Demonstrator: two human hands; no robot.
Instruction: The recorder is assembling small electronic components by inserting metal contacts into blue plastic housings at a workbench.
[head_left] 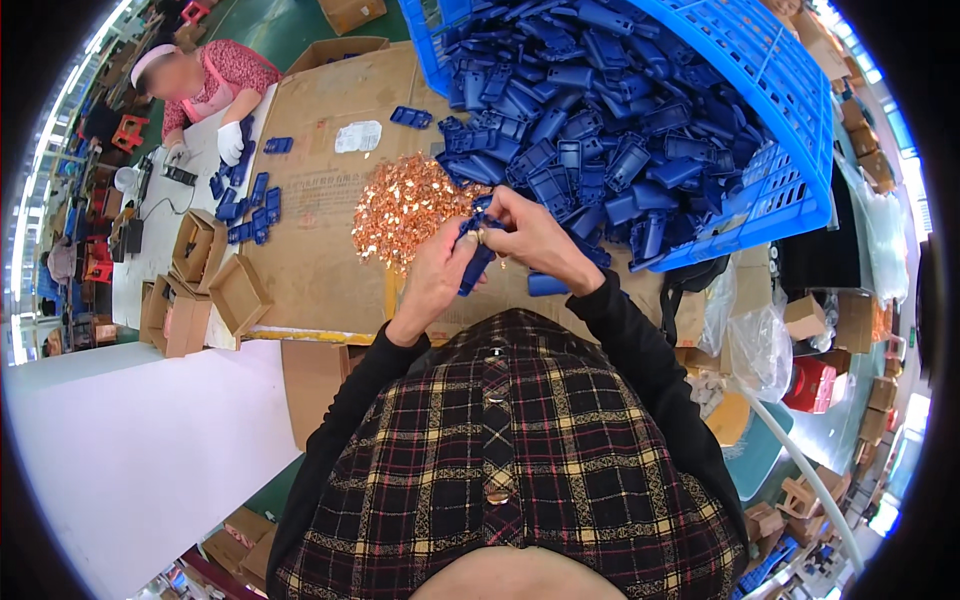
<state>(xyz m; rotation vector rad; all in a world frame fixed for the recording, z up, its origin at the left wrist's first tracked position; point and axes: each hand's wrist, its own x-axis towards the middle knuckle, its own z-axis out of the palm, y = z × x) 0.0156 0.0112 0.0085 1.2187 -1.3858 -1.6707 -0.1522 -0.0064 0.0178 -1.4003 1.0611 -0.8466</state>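
Observation:
In front of my chest, my left hand (437,275) is closed around a dark blue plastic housing (477,268), held tilted above the cardboard. My right hand (537,238) is closed in a pinch at the housing's upper end; whether a small metal piece sits between its fingertips is too small to tell. Just beyond my left hand lies a heap of small shiny copper-coloured metal pieces (400,205). Many more blue housings (600,120) spill from a tipped blue plastic crate (775,75) beyond my right hand. Another housing (547,285) rests under my right wrist.
Flattened cardboard (315,220) covers the worktable. A white label sheet (358,137) lies on it. At the far left, a co-worker (215,85) in white gloves sits by a row of blue housings (262,205). Small open cardboard boxes (240,295) stand at the left edge.

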